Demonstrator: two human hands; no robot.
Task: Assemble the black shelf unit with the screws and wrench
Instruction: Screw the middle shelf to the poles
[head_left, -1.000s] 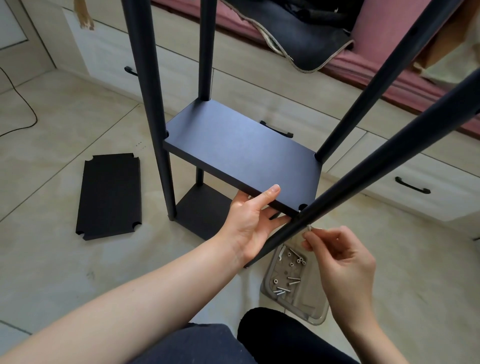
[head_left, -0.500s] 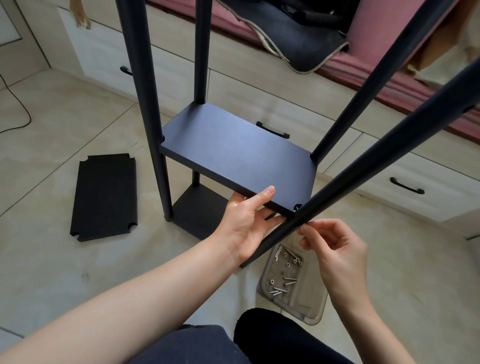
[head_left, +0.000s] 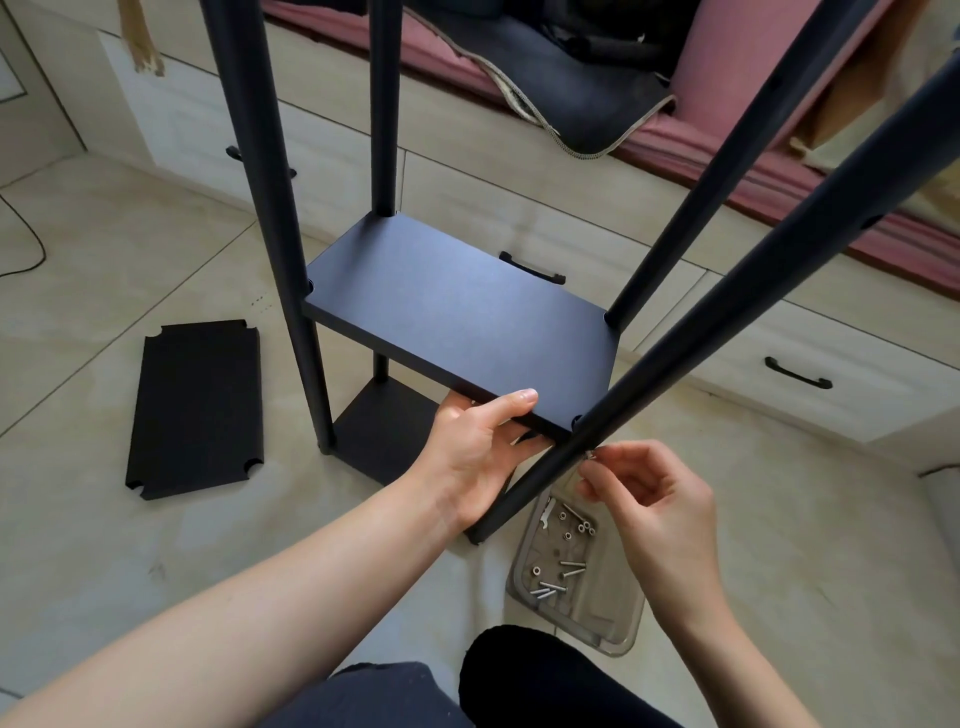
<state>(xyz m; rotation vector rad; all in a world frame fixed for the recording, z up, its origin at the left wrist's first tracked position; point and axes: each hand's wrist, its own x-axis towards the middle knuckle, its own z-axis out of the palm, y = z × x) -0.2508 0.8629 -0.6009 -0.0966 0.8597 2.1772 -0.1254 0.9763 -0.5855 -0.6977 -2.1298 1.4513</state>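
My left hand (head_left: 475, 457) is gripping the near edge of the shelf (head_left: 462, 317), thumb lying on top, fingers curled under, just left of the near-right post (head_left: 727, 312). My right hand (head_left: 652, 499) is pinching a small screw (head_left: 589, 455) between thumb and forefinger, other fingers loosely curled, and is holding its tip against that post right below the shelf's notched corner; can't tell whether it's seated in a hole. The shelf is sitting level between the four posts, each corner notch hugging one. The bottom panel (head_left: 384, 441) is lying under the shelf, at floor level. A spare panel (head_left: 195, 408) is lying flat on the tile well left of the shelf, clear of the posts. The clear tray (head_left: 618, 613) is sitting on the floor below the shelf's near-right corner, just beside the post's foot, under my right hand, and is holding loose screws (head_left: 558, 577) and nuts. Behind the shelf, drawers (head_left: 831, 364) with black handles are running along under a pink cushion (head_left: 753, 171).
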